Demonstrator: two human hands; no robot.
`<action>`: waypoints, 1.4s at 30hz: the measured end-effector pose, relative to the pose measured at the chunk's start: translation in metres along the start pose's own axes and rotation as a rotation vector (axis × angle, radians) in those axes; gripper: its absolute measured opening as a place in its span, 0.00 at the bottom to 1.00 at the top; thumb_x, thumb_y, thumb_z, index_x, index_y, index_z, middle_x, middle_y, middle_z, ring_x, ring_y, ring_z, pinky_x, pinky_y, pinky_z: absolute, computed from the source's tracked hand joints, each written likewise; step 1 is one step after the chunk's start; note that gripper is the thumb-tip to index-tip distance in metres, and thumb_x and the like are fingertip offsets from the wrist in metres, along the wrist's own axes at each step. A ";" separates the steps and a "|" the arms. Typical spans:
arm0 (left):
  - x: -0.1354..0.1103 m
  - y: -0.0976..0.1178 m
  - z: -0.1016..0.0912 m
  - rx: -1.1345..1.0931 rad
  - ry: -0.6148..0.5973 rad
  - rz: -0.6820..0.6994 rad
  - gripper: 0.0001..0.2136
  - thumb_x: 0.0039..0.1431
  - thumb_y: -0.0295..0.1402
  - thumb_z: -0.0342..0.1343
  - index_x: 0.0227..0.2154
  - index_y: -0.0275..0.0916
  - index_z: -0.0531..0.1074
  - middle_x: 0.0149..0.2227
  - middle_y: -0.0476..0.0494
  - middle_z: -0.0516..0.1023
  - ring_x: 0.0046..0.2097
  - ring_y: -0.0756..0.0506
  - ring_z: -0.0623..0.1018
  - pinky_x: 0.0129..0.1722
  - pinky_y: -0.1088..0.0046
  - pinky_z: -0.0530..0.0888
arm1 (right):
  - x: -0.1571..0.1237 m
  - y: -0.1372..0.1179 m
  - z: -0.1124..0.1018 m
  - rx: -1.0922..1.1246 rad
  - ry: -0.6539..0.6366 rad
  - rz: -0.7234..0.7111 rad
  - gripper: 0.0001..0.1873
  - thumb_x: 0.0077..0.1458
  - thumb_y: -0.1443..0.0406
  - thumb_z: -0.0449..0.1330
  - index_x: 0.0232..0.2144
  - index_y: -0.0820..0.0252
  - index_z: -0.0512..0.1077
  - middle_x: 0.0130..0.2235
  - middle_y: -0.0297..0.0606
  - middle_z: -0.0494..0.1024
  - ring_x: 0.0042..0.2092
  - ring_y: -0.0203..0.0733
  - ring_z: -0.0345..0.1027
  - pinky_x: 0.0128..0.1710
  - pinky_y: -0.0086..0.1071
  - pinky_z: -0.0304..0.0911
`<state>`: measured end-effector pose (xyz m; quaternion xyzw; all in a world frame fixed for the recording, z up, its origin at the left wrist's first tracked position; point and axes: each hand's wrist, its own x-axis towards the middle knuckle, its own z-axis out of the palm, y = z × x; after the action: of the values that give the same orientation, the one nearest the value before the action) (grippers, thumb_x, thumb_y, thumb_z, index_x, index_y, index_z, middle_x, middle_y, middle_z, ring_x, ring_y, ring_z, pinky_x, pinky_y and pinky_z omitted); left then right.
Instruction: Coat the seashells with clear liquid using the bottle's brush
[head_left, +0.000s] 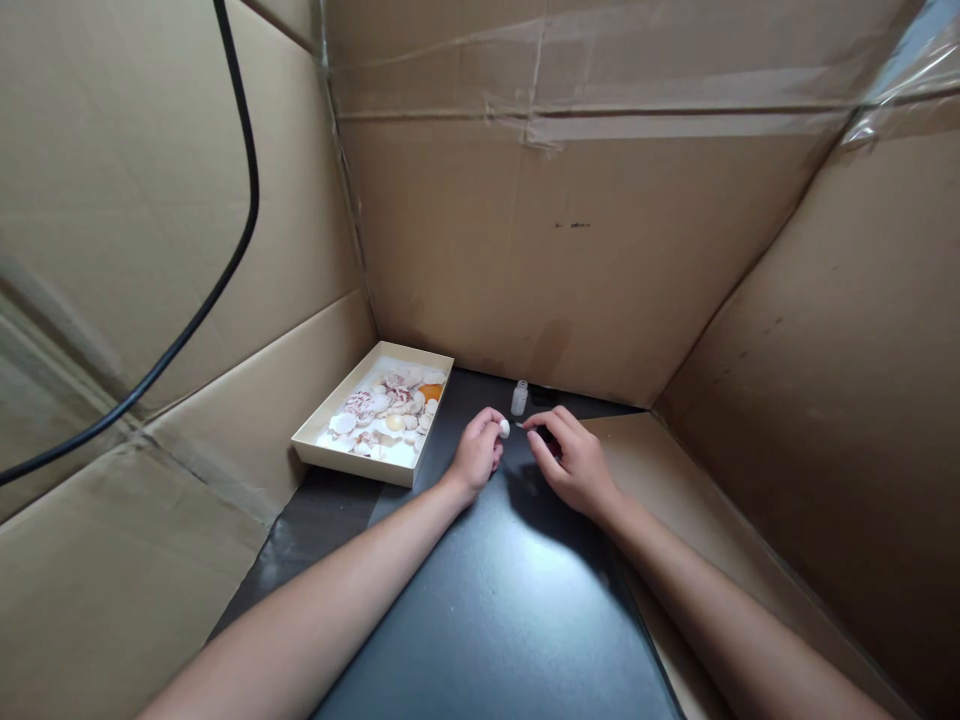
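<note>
A small white piece is resting in the left hand's pinch, just beside a thin tool in the right hand.
Over the dark worktop, the left hand is closing thumb and fingertips on the piece, its other fingers curling inward; the right hand is bending its fingers around the tool, mostly hiding it, while the pale tip is pointing toward the piece. Just beyond the hands, a small translucent bottle is standing upright. To the left, a shallow cream tray is holding pale shells. Cardboard walls are surrounding everything, and a black cable is hanging at upper left.
</note>
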<state>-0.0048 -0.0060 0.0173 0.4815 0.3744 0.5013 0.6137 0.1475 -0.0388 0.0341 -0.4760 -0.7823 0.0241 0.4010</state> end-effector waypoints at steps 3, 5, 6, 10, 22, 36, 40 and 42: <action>-0.001 0.000 0.000 -0.004 0.005 0.003 0.05 0.51 0.34 0.50 0.26 0.40 0.60 0.15 0.59 0.54 0.15 0.56 0.57 0.16 0.81 0.49 | 0.000 -0.003 0.000 0.039 -0.005 -0.032 0.08 0.61 0.63 0.52 0.39 0.56 0.69 0.35 0.36 0.70 0.29 0.35 0.63 0.31 0.30 0.59; -0.001 0.001 0.001 -0.003 0.009 -0.001 0.05 0.51 0.34 0.50 0.26 0.40 0.59 0.15 0.59 0.54 0.15 0.56 0.57 0.16 0.81 0.49 | 0.000 -0.003 0.000 0.037 -0.023 -0.033 0.07 0.61 0.63 0.52 0.39 0.56 0.69 0.34 0.36 0.70 0.29 0.35 0.63 0.31 0.30 0.59; -0.001 0.001 0.001 -0.003 0.009 -0.004 0.05 0.51 0.33 0.50 0.26 0.40 0.59 0.15 0.59 0.54 0.15 0.56 0.57 0.16 0.81 0.49 | 0.000 -0.002 0.001 0.030 -0.032 -0.025 0.07 0.61 0.63 0.52 0.39 0.56 0.69 0.35 0.36 0.70 0.29 0.35 0.63 0.31 0.30 0.59; 0.000 0.001 0.001 -0.003 0.000 -0.005 0.04 0.50 0.32 0.49 0.26 0.40 0.59 0.16 0.59 0.55 0.15 0.56 0.56 0.16 0.81 0.48 | 0.000 0.002 0.003 -0.002 -0.050 0.019 0.07 0.61 0.63 0.51 0.38 0.56 0.68 0.36 0.37 0.71 0.32 0.37 0.65 0.33 0.30 0.60; -0.001 0.001 0.001 0.002 0.000 -0.005 0.04 0.50 0.33 0.48 0.27 0.40 0.59 0.16 0.59 0.54 0.15 0.56 0.57 0.16 0.81 0.49 | 0.001 0.000 0.003 0.020 -0.069 0.015 0.05 0.61 0.64 0.50 0.38 0.56 0.65 0.37 0.37 0.72 0.33 0.37 0.65 0.34 0.30 0.59; 0.000 0.001 0.002 0.050 -0.025 -0.001 0.04 0.51 0.32 0.47 0.26 0.39 0.58 0.17 0.59 0.54 0.16 0.56 0.57 0.16 0.81 0.50 | 0.001 0.001 0.006 -0.038 -0.071 0.033 0.05 0.60 0.64 0.50 0.37 0.57 0.64 0.36 0.36 0.72 0.30 0.36 0.63 0.31 0.29 0.57; 0.000 0.001 0.002 0.054 -0.026 0.003 0.04 0.51 0.32 0.47 0.26 0.39 0.58 0.18 0.58 0.54 0.16 0.56 0.57 0.16 0.81 0.49 | 0.001 0.002 0.006 -0.038 -0.081 0.035 0.04 0.60 0.64 0.50 0.36 0.57 0.64 0.35 0.36 0.71 0.28 0.35 0.62 0.30 0.28 0.57; -0.001 0.001 0.002 0.060 -0.028 0.001 0.03 0.51 0.32 0.47 0.27 0.39 0.58 0.18 0.59 0.54 0.16 0.56 0.56 0.16 0.81 0.49 | 0.001 0.002 0.007 -0.031 -0.092 0.040 0.04 0.60 0.64 0.50 0.36 0.57 0.64 0.35 0.36 0.71 0.27 0.34 0.61 0.29 0.28 0.56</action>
<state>-0.0038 -0.0069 0.0188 0.5069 0.3803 0.4833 0.6040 0.1443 -0.0350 0.0291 -0.4961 -0.7906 0.0417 0.3566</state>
